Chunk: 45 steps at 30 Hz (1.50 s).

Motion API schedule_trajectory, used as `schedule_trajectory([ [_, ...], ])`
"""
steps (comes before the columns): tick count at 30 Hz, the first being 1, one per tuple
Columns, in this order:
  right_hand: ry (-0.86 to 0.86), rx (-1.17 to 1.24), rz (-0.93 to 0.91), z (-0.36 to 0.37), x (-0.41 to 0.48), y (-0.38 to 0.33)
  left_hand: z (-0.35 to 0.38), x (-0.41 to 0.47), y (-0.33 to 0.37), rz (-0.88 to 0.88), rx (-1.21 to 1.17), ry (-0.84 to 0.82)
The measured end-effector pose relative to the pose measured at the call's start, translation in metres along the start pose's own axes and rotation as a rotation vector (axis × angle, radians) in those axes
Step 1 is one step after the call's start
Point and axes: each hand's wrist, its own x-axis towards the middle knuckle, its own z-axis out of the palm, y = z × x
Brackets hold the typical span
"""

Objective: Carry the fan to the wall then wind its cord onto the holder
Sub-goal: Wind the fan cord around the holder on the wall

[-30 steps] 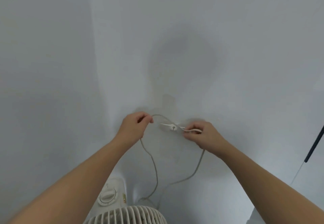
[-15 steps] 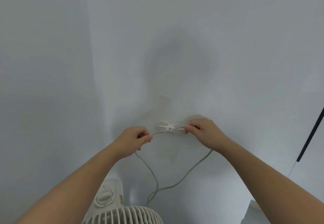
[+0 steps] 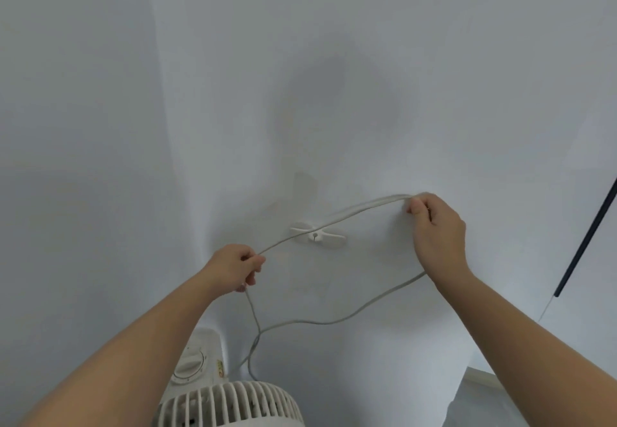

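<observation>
A white fan [image 3: 227, 403] stands against the wall at the bottom, its grille and control dial showing. A small white holder [image 3: 317, 235] is fixed to the wall above it. The fan's grey cord [image 3: 334, 221] stretches across the front of the holder between my hands. My left hand [image 3: 235, 268] pinches the cord below and left of the holder. My right hand [image 3: 435, 226] grips the cord up and to the right of the holder, where two strands run side by side. Below the hands a slack loop of cord hangs down to the fan.
White walls [image 3: 334, 75] meet in a corner on the left. A thin dark rod [image 3: 584, 239] slants down at the right edge. A strip of floor [image 3: 521, 403] shows at the bottom right.
My right hand has moved up and to the right, away from the holder, drawing the cord out longer. My left hand stays low on the left, still holding the cord.
</observation>
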Motion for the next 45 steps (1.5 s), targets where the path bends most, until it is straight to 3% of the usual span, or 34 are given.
schedule_trajectory([
  [6, -0.088, 0.018, 0.013, -0.001, -0.004, 0.01, 0.012, -0.005, 0.001, -0.185, -0.158, -0.011],
  [11, -0.157, 0.02, 0.043, 0.008, -0.014, 0.02, 0.0, -0.003, 0.008, -0.102, -0.322, 0.118],
  [20, -0.328, 0.688, 0.322, 0.049, -0.008, -0.046, 0.02, -0.023, 0.047, 0.145, -0.035, -0.444],
  [25, -0.394, 0.878, 0.361, 0.059, 0.0, -0.059, 0.028, -0.024, 0.044, 0.175, 0.053, -0.523],
  [30, -0.359, 0.979, 0.402, 0.064, 0.001, -0.056, 0.033, -0.027, 0.042, 0.187, 0.121, -0.458],
  [35, -0.507, 0.923, 0.458, 0.072, -0.023, -0.022, 0.012, -0.026, 0.047, 0.232, -0.246, -0.309],
  [38, -0.635, 0.673, 0.387, 0.081, -0.051, 0.003, -0.004, -0.021, 0.051, 0.252, -0.502, -0.283],
  [41, -0.763, 0.401, 0.246, 0.092, -0.076, 0.015, -0.011, -0.018, 0.056, 0.251, -0.603, -0.28],
  [45, -0.868, 0.264, 0.206, 0.113, -0.092, 0.017, -0.014, -0.021, 0.063, 0.245, -0.653, -0.26],
])
